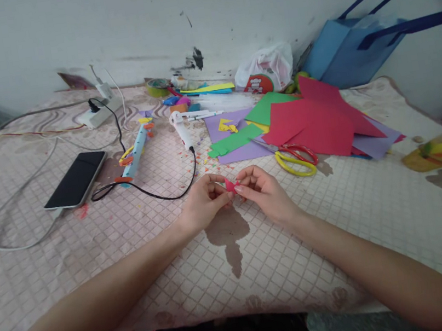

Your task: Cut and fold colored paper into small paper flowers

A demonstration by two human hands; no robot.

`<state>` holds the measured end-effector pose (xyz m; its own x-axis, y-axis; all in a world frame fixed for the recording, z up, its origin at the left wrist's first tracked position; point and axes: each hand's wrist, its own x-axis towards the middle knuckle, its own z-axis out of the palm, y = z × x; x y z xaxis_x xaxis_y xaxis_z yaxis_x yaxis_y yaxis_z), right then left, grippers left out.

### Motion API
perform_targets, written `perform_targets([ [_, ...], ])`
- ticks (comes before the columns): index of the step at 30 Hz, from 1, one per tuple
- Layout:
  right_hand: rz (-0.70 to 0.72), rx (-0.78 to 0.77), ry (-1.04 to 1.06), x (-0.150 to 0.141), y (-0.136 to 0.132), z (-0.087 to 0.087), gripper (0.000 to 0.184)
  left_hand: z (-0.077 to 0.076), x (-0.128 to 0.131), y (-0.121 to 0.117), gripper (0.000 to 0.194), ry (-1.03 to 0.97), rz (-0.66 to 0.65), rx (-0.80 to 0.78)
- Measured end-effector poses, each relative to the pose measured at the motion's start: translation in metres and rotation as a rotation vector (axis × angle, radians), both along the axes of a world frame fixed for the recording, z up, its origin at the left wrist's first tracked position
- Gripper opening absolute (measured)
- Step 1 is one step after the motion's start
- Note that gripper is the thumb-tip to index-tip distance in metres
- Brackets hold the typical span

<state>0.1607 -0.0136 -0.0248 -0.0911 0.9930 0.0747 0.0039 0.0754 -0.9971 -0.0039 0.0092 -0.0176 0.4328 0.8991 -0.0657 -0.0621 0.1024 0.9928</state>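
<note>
Between the fingertips of both hands is a small piece of red paper (230,185), held just above the table near its middle. My left hand (206,201) pinches its left side, thumb against fingers. On the right side, my right hand (264,191) pinches it the same way. The fingers cover much of the piece, so its full shape is hidden. Scissors (297,160) with red and yellow handles lie to the right, beyond my right hand. Past my left hand rests a white glue gun (181,130) with a black cable.
Red paper sheets (314,124), green paper (236,140) and purple paper lie at the right. A phone (76,180) is left, near a light blue strip (136,153) with coloured pieces. A power strip (102,112), plastic bag (265,70) and blue bag (353,51) stand behind.
</note>
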Motion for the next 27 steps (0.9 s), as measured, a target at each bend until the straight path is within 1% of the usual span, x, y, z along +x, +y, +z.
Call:
perform_targets([
  [3,-0.017,0.026,0.008,0.0,0.0,0.0,0.019,0.0,0.001,0.0,0.032,-0.026,0.017,-0.039],
  [6,0.011,-0.001,0.04,0.0,0.001,-0.001,0.022,0.001,0.001,0.0,0.03,-0.031,0.011,-0.078],
  [9,0.013,-0.015,0.078,0.001,0.002,-0.002,0.02,0.001,0.001,-0.001,0.03,-0.036,0.006,-0.094],
  [13,0.006,0.017,0.08,0.001,0.001,-0.002,0.019,0.001,0.0,0.0,0.031,0.001,0.007,-0.019],
  [17,0.048,-0.023,0.035,0.0,0.0,0.002,0.021,0.002,-0.003,0.001,0.035,0.079,-0.005,0.059],
  [19,0.036,-0.015,0.007,0.0,-0.001,0.003,0.021,0.003,-0.003,0.0,0.036,0.076,-0.013,0.069],
  [23,-0.008,0.045,-0.045,0.0,-0.001,0.003,0.017,0.005,-0.001,-0.001,0.033,0.027,-0.016,-0.015],
  [25,0.019,0.06,-0.085,0.002,0.0,0.004,0.018,0.007,-0.001,-0.002,0.031,-0.005,-0.011,-0.106],
  [27,0.073,0.106,-0.135,0.006,0.0,0.007,0.024,0.012,-0.001,-0.002,0.032,-0.073,-0.018,-0.238],
])
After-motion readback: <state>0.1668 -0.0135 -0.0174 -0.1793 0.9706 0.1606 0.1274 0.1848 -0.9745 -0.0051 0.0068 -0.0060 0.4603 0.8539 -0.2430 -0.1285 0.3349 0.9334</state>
